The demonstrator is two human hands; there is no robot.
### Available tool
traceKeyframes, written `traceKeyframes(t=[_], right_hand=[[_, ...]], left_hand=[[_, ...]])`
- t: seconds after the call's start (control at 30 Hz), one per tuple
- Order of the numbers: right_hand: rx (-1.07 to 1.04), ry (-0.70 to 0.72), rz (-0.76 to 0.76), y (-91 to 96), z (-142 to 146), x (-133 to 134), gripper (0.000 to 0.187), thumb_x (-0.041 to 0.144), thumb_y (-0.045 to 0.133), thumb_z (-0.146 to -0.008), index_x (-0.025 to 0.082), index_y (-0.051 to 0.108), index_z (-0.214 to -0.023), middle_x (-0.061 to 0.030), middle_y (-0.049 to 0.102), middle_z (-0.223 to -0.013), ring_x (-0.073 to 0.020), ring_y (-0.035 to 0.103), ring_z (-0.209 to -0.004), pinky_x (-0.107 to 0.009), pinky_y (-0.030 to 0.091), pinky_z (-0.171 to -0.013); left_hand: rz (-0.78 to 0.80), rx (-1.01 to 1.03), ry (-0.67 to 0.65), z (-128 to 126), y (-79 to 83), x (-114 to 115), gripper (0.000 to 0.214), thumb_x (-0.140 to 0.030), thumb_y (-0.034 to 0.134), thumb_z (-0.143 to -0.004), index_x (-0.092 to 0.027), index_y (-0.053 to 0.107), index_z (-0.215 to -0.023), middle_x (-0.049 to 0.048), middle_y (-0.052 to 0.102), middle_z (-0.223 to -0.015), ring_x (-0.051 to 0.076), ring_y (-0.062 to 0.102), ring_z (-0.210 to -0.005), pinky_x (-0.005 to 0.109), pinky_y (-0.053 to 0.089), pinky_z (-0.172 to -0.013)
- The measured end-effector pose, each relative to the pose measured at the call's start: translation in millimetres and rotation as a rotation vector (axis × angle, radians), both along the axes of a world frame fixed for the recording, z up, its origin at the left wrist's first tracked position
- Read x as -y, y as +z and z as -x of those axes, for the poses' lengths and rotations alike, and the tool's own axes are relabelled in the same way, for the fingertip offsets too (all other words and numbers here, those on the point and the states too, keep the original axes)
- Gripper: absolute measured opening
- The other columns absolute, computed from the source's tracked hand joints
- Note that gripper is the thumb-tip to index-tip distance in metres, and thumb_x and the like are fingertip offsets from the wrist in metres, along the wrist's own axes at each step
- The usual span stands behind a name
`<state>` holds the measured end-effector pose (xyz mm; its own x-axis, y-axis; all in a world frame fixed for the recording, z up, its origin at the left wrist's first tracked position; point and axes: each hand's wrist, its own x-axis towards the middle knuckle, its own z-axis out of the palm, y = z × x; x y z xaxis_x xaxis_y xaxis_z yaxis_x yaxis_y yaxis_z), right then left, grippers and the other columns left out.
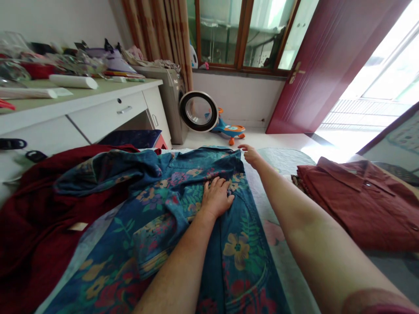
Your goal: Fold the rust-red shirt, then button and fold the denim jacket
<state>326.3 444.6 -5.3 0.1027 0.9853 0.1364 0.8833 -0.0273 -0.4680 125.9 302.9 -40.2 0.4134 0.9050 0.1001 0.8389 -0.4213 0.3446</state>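
A blue denim jacket with a floral print lies spread out in front of me, its collar end away from me. One sleeve stretches out to the left over a dark red garment; the other sleeve is folded across the body. My left hand rests flat on the upper part of the jacket, fingers spread. At the far right corner of the jacket is my right hand, index finger extended and fingers apart. Whether it touches the cloth there is unclear.
Folded rust-red shirts are stacked to the right. A pale printed sheet lies beneath the jacket. On the left stands a cluttered desk. Farther back are a washing machine with its round door open, a blue ride-on toy and a red door.
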Motion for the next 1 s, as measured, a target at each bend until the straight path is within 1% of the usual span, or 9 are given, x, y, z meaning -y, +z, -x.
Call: traceKeyframes(t=[0.2, 0.3, 0.37, 0.5, 0.6, 0.7, 0.8, 0.9, 1.0], right_hand=[[0.034, 0.151, 0.116, 3.1, 1, -22, 0.049, 0.001, 0.042, -0.072, 0.016, 0.068, -0.11, -0.0031, 0.072, -0.094, -0.0118, 0.061, -0.072, -0.019, 0.046, -0.065], [0.117, 0.156, 0.157, 5.2, 0, -30, 0.038, 0.004, 0.047, -0.075, 0.015, 0.072, -0.102, -0.0048, 0.073, -0.092, -0.0143, 0.063, -0.08, -0.021, 0.047, -0.071], [0.186, 0.127, 0.17, 8.3, -2, -34, 0.03, 0.01, 0.053, -0.076, 0.013, 0.073, -0.098, -0.009, 0.073, -0.097, -0.0186, 0.064, -0.09, -0.024, 0.047, -0.078], [0.302, 0.01, 0.137, 13.8, -2, -37, 0.035, 0.023, 0.057, -0.08, 0.011, 0.071, -0.109, -0.0187, 0.066, -0.119, -0.0305, 0.059, -0.112, -0.036, 0.045, -0.092], [0.336, -0.061, 0.098, 9.0, 7, -35, 0.042, 0.028, 0.055, -0.082, 0.009, 0.065, -0.118, -0.0241, 0.058, -0.129, -0.0361, 0.055, -0.118, -0.043, 0.043, -0.096], [0.331, -0.114, 0.1, -5.7, 16, -30, 0.048, 0.027, 0.057, -0.08, 0.008, 0.059, -0.125, -0.025, 0.057, -0.128, -0.0358, 0.056, -0.117, -0.045, 0.044, -0.094], [0.302, -0.16, 0.108, -19.4, 14, -23, 0.052, 0.025, 0.058, -0.08, 0.01, 0.052, -0.129, -0.0226, 0.059, -0.124, -0.0344, 0.057, -0.117, -0.044, 0.046, -0.092], [0.26, -0.177, 0.084, -22.5, 6, -16, 0.051, 0.026, 0.056, -0.082, 0.009, 0.049, -0.129, -0.0213, 0.059, -0.124, -0.0318, 0.057, -0.115, -0.039, 0.046, -0.091], [0.233, -0.195, 0.017, -21.7, 6, 1, 0.045, 0.024, 0.043, -0.09, 0.009, 0.046, -0.132, -0.0195, 0.056, -0.128, -0.0272, 0.054, -0.117, -0.034, 0.043, -0.095]], left_hand=[[-0.022, -0.008, 0.012, 0, -4.0, 0, 0.048, -0.044, 0.055, -0.087, -0.029, 0.052, -0.133, 0.0045, 0.049, -0.145, 0.027, 0.031, -0.14, 0.053, 0.019, -0.117], [-0.02, -0.007, 0.014, 0, -5.7, 0, 0.049, -0.044, 0.055, -0.087, -0.029, 0.052, -0.133, 0.0048, 0.048, -0.146, 0.027, 0.031, -0.141, 0.053, 0.019, -0.118], [-0.021, -0.001, 0.015, -1, -6.7, 0, 0.049, -0.044, 0.055, -0.087, -0.028, 0.051, -0.134, 0.0047, 0.048, -0.146, 0.026, 0.03, -0.141, 0.054, 0.019, -0.117], [-0.012, 0.007, 0.023, -1, -8.3, 0, 0.05, -0.045, 0.054, -0.088, -0.03, 0.05, -0.135, 0.004, 0.047, -0.147, 0.026, 0.029, -0.142, 0.054, 0.02, -0.118], [-0.02, 0.01, 0.024, -1, -8.2, 1, 0.049, -0.044, 0.054, -0.088, -0.031, 0.049, -0.135, 0.0036, 0.048, -0.146, 0.026, 0.029, -0.142, 0.054, 0.02, -0.118], [-0.019, 0.007, 0.02, -1, -6.8, 1, 0.049, -0.043, 0.054, -0.088, -0.031, 0.049, -0.135, 0.0032, 0.048, -0.146, 0.027, 0.03, -0.142, 0.055, 0.02, -0.117], [-0.001, 0.002, 0.021, -1, -5.1, 1, 0.049, -0.045, 0.053, -0.088, -0.031, 0.05, -0.134, 0.0035, 0.048, -0.146, 0.027, 0.029, -0.142, 0.054, 0.019, -0.118], [-0.004, 0.004, 0.023, -1, -4.2, 1, 0.05, -0.045, 0.052, -0.088, -0.03, 0.05, -0.135, 0.0039, 0.048, -0.146, 0.027, 0.03, -0.142, 0.054, 0.018, -0.118], [-0.015, 0.006, 0.023, -2, -4.5, 1, 0.05, -0.045, 0.052, -0.088, -0.03, 0.05, -0.135, 0.0042, 0.049, -0.146, 0.028, 0.03, -0.142, 0.055, 0.019, -0.118]])
